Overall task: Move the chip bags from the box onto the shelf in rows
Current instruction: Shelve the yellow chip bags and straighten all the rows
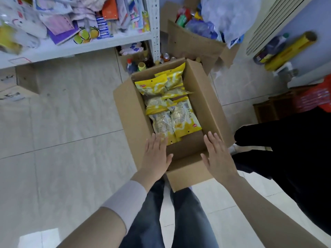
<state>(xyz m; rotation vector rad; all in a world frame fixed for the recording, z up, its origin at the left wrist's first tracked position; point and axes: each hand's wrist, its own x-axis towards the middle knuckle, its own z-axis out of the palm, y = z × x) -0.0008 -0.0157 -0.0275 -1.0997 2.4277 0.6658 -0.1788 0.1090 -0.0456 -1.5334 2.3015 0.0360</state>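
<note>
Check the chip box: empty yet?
Not empty. Several yellow chip bags lie inside the open box; only its near end is bare. Both hands empty.

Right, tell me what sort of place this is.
Probably a small shop's stockroom or back room. A white metal shelf is piled with stationery and packaged goods, an open cardboard box of yellow chip bags sits on the tiled floor, and another carton of mixed goods stands behind it.

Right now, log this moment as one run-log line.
stage: reaching into box | left hand: open, over chip bags | right hand: open, empty | shelf: cluttered
</note>
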